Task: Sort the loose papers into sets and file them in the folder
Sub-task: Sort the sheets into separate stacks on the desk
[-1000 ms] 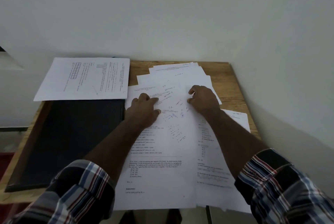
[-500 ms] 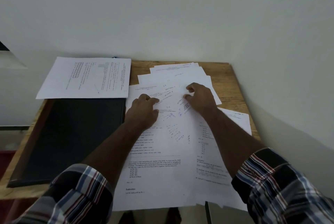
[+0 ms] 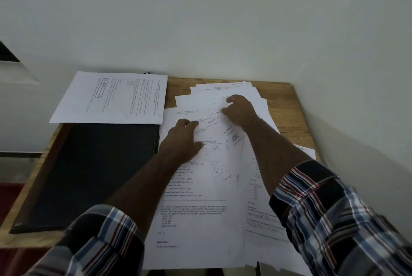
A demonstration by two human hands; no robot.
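Right hand farther up loose papers

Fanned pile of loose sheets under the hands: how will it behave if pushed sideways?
The loose sheets are thin and already fanned, so a push would probably shear the pile, top pages sliding off. The near edges overhang the wooden table, so they would likely droop or slip off. The left hand and right hand resting on top should pin them somewhat.
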